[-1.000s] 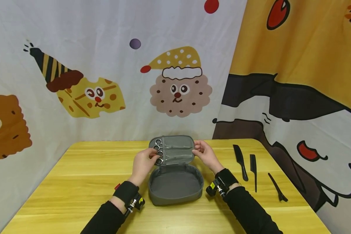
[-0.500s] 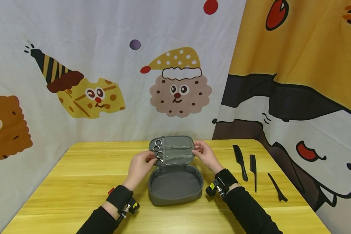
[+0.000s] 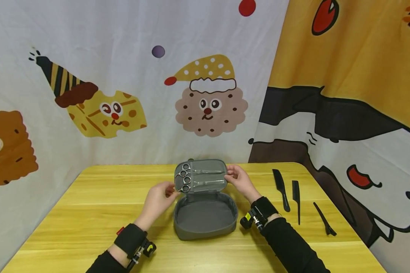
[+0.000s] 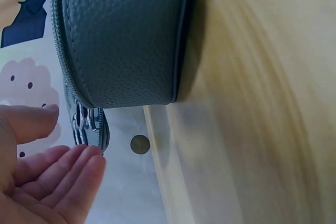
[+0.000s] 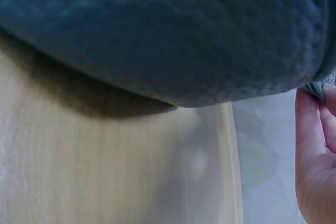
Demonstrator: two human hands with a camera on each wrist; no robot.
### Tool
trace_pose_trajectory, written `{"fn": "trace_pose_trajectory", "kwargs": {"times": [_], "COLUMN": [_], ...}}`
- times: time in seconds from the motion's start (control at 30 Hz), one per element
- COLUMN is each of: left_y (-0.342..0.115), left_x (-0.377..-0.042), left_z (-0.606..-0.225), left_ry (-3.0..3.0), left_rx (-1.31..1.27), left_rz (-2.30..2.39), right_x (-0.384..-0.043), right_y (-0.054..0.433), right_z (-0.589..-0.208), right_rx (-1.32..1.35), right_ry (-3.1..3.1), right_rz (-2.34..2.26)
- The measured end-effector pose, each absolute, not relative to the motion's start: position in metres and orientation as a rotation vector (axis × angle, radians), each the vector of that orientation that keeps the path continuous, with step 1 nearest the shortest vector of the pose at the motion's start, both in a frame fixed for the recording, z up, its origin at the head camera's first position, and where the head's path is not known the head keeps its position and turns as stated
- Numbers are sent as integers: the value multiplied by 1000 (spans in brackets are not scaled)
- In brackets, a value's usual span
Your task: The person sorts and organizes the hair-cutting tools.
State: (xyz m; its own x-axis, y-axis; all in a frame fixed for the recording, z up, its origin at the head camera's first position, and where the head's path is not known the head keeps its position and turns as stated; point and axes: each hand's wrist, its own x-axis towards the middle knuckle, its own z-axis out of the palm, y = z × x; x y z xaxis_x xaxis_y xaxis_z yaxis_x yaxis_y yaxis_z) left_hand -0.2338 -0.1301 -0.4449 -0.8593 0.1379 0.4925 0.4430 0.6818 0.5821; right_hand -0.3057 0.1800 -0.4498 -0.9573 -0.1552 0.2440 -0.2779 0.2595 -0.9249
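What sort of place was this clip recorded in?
Likely an indoor spot set up for recording, though the room beyond is out of view: a wood-grain table stands before cartoon-printed cloth, and both wrists wear strapped-on cameras.

Plenty of room left of the case (image 3: 205,234), a broad lane of bench (image 3: 99,216) running up to the left hand (image 3: 158,201)! Tighter at the raised lid (image 3: 210,165): scissor rings (image 3: 186,179) crowd its left side, while the right hand (image 3: 240,182) pinches the right edge, blocking that approach. From above, the hollow lies free. Behind, the curtain (image 3: 123,149) walls everything off.
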Motion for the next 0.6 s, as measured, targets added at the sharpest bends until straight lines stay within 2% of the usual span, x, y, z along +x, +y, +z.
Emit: {"fn": "trace_pose_trajectory", "kwargs": {"times": [0.2,0.6], "left_y": [-130,-125], "left_x": [-226,-218], "left_z": [-445,-447], "left_ry": [-2602,-2708], "left_rx": [-413,-509], "left_rz": [-1026,-973], "right_x": [-293,-311], "right_y": [176,182], "right_z": [-433,-460], "right_rx": [450,348], "right_ry": [-2419,-2427], "right_rz": [1828,1831]}}
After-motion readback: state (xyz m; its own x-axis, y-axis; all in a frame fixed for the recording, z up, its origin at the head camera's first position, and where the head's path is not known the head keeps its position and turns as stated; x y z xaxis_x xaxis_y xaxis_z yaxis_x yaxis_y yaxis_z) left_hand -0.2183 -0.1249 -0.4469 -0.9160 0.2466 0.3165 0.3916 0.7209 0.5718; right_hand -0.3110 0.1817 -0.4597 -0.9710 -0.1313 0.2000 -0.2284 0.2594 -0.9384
